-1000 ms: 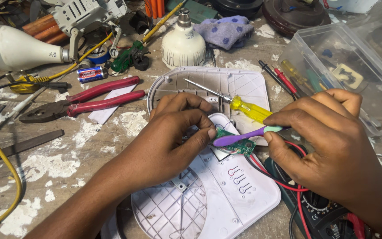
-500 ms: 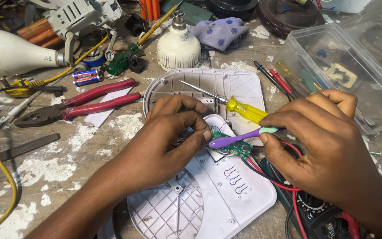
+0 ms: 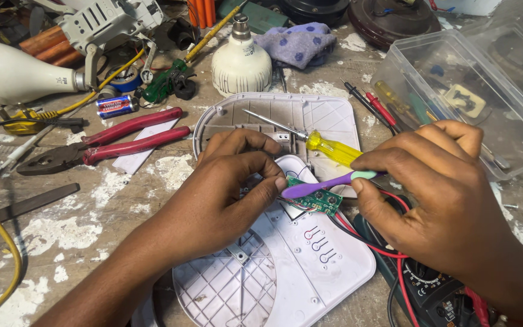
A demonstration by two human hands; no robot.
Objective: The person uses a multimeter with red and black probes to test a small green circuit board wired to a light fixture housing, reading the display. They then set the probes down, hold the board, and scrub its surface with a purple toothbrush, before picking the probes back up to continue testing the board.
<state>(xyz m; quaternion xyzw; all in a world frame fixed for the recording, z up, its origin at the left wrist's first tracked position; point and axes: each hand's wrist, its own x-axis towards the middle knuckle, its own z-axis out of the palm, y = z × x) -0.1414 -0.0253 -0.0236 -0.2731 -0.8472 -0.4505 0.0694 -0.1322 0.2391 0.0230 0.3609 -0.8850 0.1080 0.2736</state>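
Left hand (image 3: 225,188): fingers curled, thumb and forefinger pinched on the near edge of the green board (image 3: 315,197). Board sits over the white casing (image 3: 310,266), at centre. Right hand (image 3: 449,200): fingers closed narrowly round a purple tool (image 3: 322,183), tip on the board. Yellow screwdriver (image 3: 328,147): lies just behind, on the grey cover (image 3: 328,115). Red pliers (image 3: 122,136): left, well apart. Clear box (image 3: 503,97): hems the right. Multimeter (image 3: 431,284) with red lead: under the right wrist. Open bench (image 3: 92,206): left of casing.
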